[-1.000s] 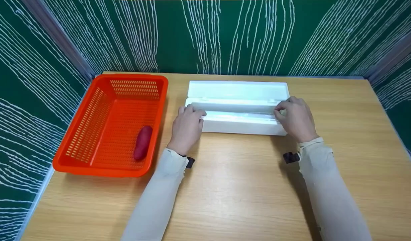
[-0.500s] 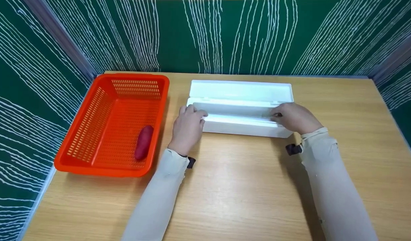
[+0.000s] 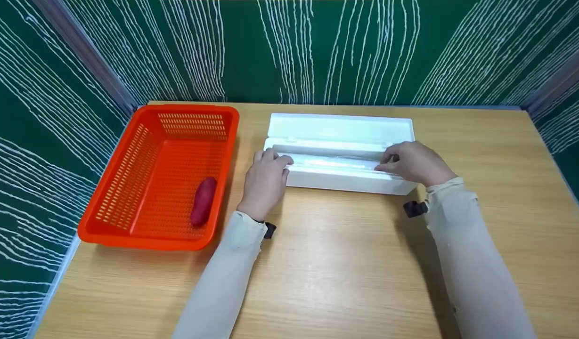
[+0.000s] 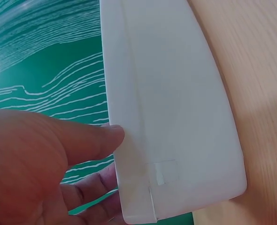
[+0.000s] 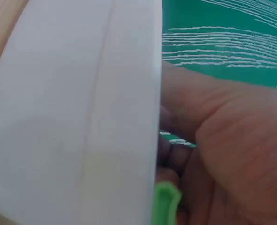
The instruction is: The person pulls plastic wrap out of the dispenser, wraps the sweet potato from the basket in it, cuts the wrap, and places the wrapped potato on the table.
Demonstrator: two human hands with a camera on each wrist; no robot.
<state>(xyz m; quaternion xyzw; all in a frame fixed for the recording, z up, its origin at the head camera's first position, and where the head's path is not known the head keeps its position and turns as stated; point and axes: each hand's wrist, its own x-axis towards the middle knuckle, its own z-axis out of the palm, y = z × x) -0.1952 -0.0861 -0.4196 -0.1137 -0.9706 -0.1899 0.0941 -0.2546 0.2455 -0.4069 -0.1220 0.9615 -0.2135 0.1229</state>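
Note:
A long white cling film dispenser [image 3: 350, 182] lies on the table with its lid [image 3: 341, 126] tipped back. My left hand [image 3: 264, 181] grips its left end, thumb against the front wall and fingers over the rim, as the left wrist view also shows. At the right end my right hand [image 3: 414, 162] dips into the opening, thumb and forefinger pinching the edge of shiny clear film [image 3: 329, 162]. Those fingertips are hidden behind the wall in the right wrist view, where a small green plastic piece [image 5: 165, 204] sits at the rim by the fingers.
To the left stands an orange plastic basket [image 3: 143, 242] with a dark red sweet potato-shaped object [image 3: 203, 201] inside. Green panels with white streaks [image 3: 251, 52] rise behind the wooden table [image 3: 331, 263] and along both sides.
My right hand has turned and moved a little left, lower into the dispenser; the film's shine shows again along the opening. The left hand keeps its grip, and the dispenser has shifted slightly right.

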